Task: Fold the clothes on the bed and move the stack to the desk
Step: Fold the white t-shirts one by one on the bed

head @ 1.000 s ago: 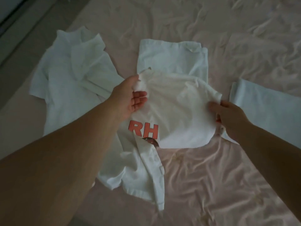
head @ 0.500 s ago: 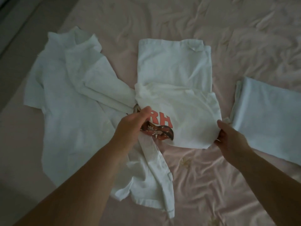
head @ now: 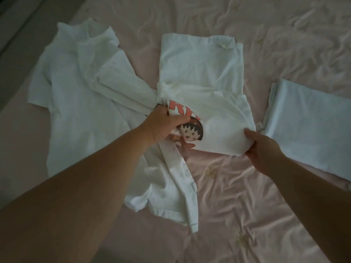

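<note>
The picture is dim and underexposed, with a grey, flat tone. Soft light falls from the upper right, giving a weak shine on the creases of the bed sheet (head: 284,35). Shadows are faint. The lower corners are darker, and the wide lens stretches the forearms near the edges.

Red "R" on white shirt (head: 218,118)

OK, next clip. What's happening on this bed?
A person is midway through folding a white printed T-shirt on the pink bed sheet. The left hand grips the shirt by the cartoon print, and the right hand pinches its lower right corner. One folded white garment lies to the right, and an unfolded white shirt is spread out on the left.
</note>
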